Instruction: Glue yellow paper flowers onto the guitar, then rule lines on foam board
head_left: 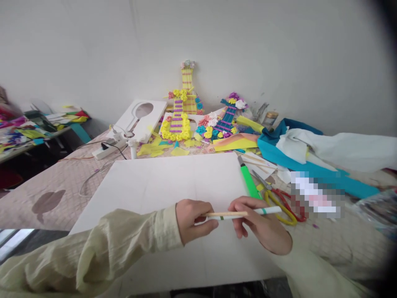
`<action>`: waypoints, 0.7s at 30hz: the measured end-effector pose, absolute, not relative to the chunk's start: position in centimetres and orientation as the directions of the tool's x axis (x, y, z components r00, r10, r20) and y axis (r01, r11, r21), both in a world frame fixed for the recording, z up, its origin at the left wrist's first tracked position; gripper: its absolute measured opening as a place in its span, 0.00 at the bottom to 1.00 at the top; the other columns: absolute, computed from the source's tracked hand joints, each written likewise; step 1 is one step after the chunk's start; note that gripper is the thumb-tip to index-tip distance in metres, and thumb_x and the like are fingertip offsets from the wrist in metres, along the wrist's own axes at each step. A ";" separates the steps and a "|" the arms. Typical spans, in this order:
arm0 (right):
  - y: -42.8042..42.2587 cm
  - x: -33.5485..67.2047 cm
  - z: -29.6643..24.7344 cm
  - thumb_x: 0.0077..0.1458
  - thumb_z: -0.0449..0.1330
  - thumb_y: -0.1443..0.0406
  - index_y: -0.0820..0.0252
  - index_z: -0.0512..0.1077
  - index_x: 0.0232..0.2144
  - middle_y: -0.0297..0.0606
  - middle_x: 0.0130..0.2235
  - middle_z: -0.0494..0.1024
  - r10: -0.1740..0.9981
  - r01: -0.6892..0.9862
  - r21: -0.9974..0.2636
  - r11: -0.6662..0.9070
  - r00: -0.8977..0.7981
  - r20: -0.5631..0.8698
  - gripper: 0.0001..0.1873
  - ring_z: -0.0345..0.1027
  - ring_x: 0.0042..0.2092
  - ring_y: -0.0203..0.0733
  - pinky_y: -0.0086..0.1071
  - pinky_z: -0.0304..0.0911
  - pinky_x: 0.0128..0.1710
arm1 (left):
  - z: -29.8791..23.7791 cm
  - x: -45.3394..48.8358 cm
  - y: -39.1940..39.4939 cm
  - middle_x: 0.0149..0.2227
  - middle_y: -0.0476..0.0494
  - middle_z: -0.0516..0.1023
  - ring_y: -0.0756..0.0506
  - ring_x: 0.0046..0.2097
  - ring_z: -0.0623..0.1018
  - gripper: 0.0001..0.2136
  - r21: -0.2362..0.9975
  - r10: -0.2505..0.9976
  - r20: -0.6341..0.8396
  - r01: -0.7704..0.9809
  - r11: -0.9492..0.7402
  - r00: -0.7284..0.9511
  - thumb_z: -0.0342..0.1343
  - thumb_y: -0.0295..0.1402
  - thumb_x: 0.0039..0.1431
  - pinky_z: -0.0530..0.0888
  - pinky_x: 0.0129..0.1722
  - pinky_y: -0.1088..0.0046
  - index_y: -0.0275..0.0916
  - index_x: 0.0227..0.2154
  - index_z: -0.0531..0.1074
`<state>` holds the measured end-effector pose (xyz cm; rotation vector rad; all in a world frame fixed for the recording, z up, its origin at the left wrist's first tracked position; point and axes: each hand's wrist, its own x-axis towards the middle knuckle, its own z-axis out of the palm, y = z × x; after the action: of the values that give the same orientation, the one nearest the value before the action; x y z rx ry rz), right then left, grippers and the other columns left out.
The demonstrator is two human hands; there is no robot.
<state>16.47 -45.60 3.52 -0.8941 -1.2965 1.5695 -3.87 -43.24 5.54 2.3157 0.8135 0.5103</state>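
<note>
My left hand (pixel 197 221) is closed, its thumb and fingers pinching the left end of a thin wooden stick (pixel 228 214). Just beneath runs a slim white pen-like stick with green bands (pixel 271 210), which spans from the left fingertips to beyond my right hand (pixel 263 225). My right fingers are closed around that white stick, and its right end sticks out past the knuckles. Both hands are above a large white board (pixel 155 186) on the table. Whether the two sticks are joined I cannot tell.
A green utility knife (pixel 249 180) lies by the board's right edge, near scissors with yellow and red handles (pixel 287 207). Crepe-paper-flowered instrument shapes (pixel 176 120) stand at the back. Blue crepe paper (pixel 310 169) lies right, a power strip (pixel 108 149) left.
</note>
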 end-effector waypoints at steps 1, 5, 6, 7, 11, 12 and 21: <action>-45.7 16.5 3.5 0.54 0.57 0.57 0.65 0.70 0.28 0.36 0.19 0.69 0.936 -0.190 -0.981 -0.049 -0.352 0.021 0.14 0.63 0.20 0.35 0.25 0.55 0.17 | 5.6 -3.9 -43.2 0.19 0.54 0.59 0.55 0.20 0.58 0.09 0.658 0.657 0.151 0.420 -0.624 0.739 0.47 0.36 0.56 0.57 0.20 0.80 0.37 0.25 0.65; -46.1 16.5 3.4 0.55 0.56 0.59 0.65 0.70 0.28 0.37 0.19 0.70 0.922 -0.185 -0.982 -0.030 -0.384 0.044 0.13 0.64 0.21 0.35 0.25 0.56 0.19 | 5.5 -4.0 -43.2 0.20 0.53 0.61 0.55 0.20 0.59 0.12 0.619 0.615 0.165 0.404 -0.673 0.771 0.45 0.37 0.58 0.58 0.21 0.80 0.37 0.24 0.64; -46.2 16.5 3.4 0.55 0.56 0.59 0.66 0.70 0.28 0.37 0.20 0.70 0.919 -0.185 -0.982 -0.031 -0.393 0.045 0.13 0.64 0.21 0.35 0.25 0.57 0.19 | 5.5 -4.0 -43.2 0.20 0.53 0.62 0.55 0.21 0.60 0.12 0.610 0.604 0.166 0.400 -0.684 0.780 0.44 0.37 0.58 0.58 0.21 0.80 0.37 0.24 0.64; -46.3 16.6 3.3 0.55 0.56 0.59 0.66 0.70 0.28 0.38 0.20 0.71 0.913 -0.185 -0.982 -0.032 -0.405 0.046 0.13 0.65 0.21 0.35 0.26 0.57 0.19 | 5.4 -4.0 -43.2 0.20 0.53 0.62 0.55 0.21 0.60 0.11 0.602 0.595 0.166 0.398 -0.693 0.786 0.44 0.36 0.59 0.58 0.21 0.80 0.37 0.24 0.64; -46.3 17.4 2.9 0.55 0.56 0.58 0.66 0.71 0.31 0.39 0.22 0.71 0.929 -0.212 -0.977 -0.026 -0.365 0.055 0.14 0.65 0.20 0.36 0.26 0.57 0.18 | 5.3 -4.6 -42.8 0.21 0.51 0.65 0.54 0.22 0.63 0.13 0.549 0.588 0.169 0.420 -0.723 0.791 0.41 0.36 0.60 0.60 0.22 0.80 0.37 0.25 0.65; -46.2 17.8 2.7 0.54 0.57 0.58 0.66 0.72 0.31 0.38 0.22 0.71 0.944 -0.220 -0.975 -0.026 -0.325 0.048 0.14 0.65 0.20 0.36 0.26 0.56 0.17 | 5.2 -4.9 -42.6 0.22 0.50 0.66 0.53 0.23 0.64 0.13 0.532 0.594 0.170 0.434 -0.727 0.787 0.41 0.36 0.60 0.60 0.23 0.80 0.37 0.25 0.66; -45.0 23.7 0.0 0.47 0.63 0.56 0.62 0.73 0.37 0.45 0.33 0.75 0.995 -0.055 -0.998 0.016 0.103 0.010 0.18 0.68 0.28 0.40 0.29 0.62 0.23 | 1.1 -7.4 -31.1 0.16 0.55 0.61 0.53 0.19 0.64 0.13 0.547 0.949 0.069 0.784 -0.294 0.308 0.41 0.30 0.58 0.63 0.22 0.78 0.36 0.37 0.71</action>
<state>23.68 -45.02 0.05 -1.2051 -1.0991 1.1499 -7.41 -31.10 1.14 2.1677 1.5412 0.5410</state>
